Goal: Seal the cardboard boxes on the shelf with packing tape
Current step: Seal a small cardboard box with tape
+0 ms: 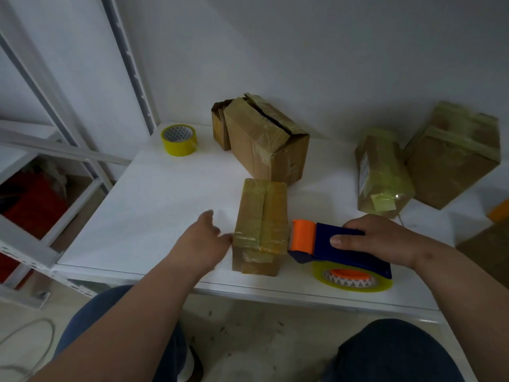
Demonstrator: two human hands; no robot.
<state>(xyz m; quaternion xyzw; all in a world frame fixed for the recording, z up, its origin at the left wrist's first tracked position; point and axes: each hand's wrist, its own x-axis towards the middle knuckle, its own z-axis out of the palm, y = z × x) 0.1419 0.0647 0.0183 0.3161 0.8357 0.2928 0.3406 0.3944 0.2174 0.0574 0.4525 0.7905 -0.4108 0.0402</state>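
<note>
Tape dispenser (341,246) beside taped box (260,224)

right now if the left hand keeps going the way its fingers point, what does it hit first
Probably the small taped box: the left hand points right, its fingertips almost at the box's near left edge, though blur hides any contact.

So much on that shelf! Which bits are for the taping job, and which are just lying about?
For the job:
- tape dispenser, gripped by the right hand
- small box, touched by the left hand
- other cardboard boxes

Lying about:
- spare yellow tape roll
- red crate
</note>
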